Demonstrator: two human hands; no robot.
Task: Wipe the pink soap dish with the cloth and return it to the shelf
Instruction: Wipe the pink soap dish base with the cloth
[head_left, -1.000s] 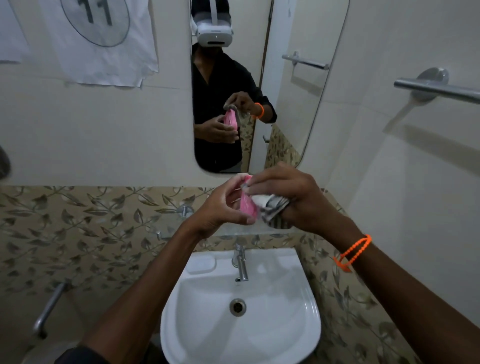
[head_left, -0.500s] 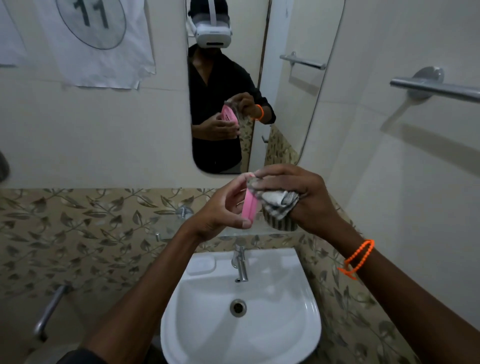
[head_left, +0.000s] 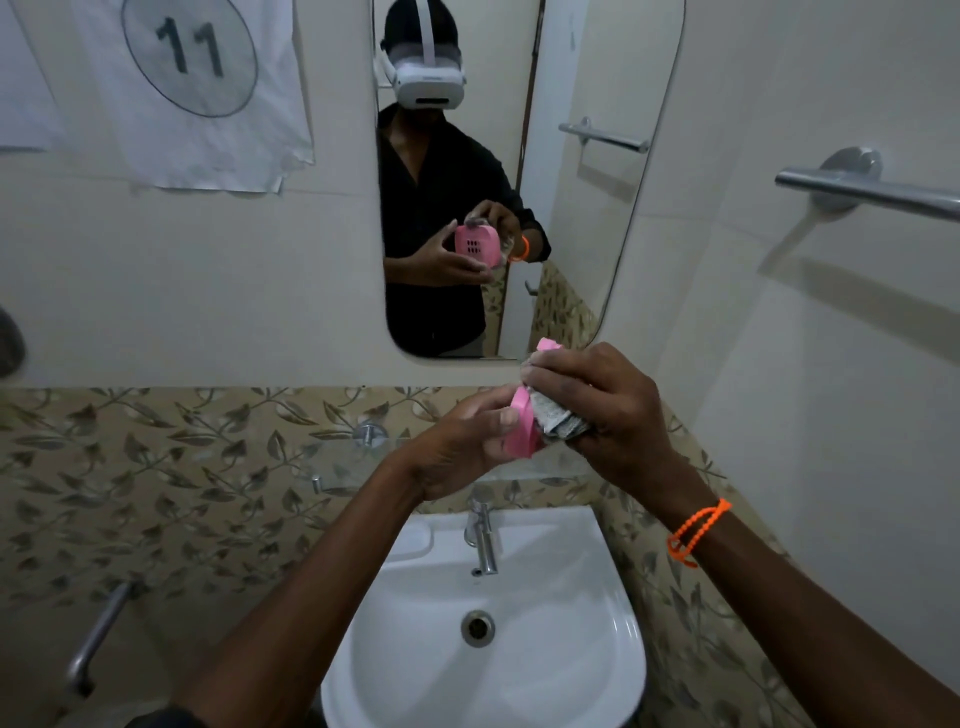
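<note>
Over a white sink (head_left: 597, 649) in a small bathroom, cream tiles up top, leafy tan ones lower down, with a mirror (head_left: 597, 208) and a glass shelf (head_left: 332, 457) on the wall. The dish (head_left: 523, 426) is up in the air between both hands, standing on edge, long axis near vertical (edge-on here). It's plain pink; the mirror shows vent slots. Left hand (head_left: 462, 447) fingers are clamped around it, and the right hand (head_left: 602, 405) pinches the grey cloth (head_left: 558, 415) tight against its right side.
</note>
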